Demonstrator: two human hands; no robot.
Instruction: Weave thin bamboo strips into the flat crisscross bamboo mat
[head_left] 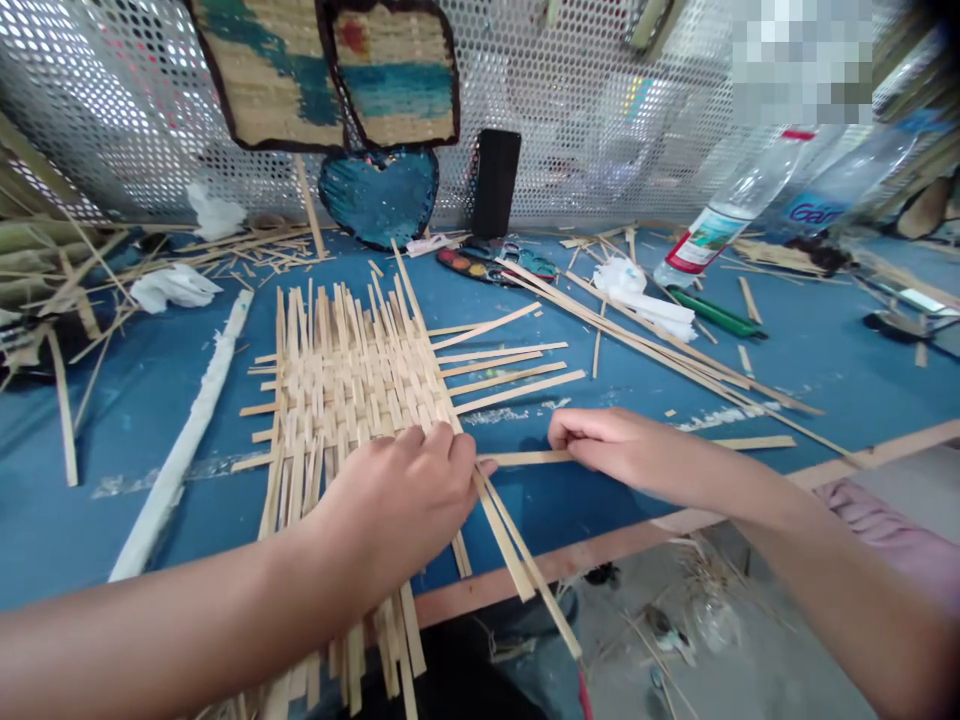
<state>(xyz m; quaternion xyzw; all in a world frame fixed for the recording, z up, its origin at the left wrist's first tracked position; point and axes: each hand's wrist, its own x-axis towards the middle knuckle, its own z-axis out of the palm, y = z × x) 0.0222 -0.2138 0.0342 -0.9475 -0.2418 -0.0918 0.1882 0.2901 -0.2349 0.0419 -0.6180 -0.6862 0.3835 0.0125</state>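
A woven mat of pale bamboo strips (352, 385) lies on the blue table, its loose strip ends sticking out on all sides. My left hand (409, 485) is closed over the mat's near right part, fingers curled on the strips at its edge. To the right, my right hand (604, 445) pinches a single crosswise bamboo strip (525, 458). This strip runs from under the left hand's fingers, and its far end shows beyond the right wrist. Two long strips slant from beside the left hand past the table's front edge.
Loose bamboo strips (675, 355) lie at the right, near a green-handled tool (716, 312) and a plastic bottle (709, 240). A white-wrapped stick (187, 430) lies left of the mat. Behind stand a phone (496, 183), a paint palette (480, 268) and painted woven panels (397, 85) against perforated metal.
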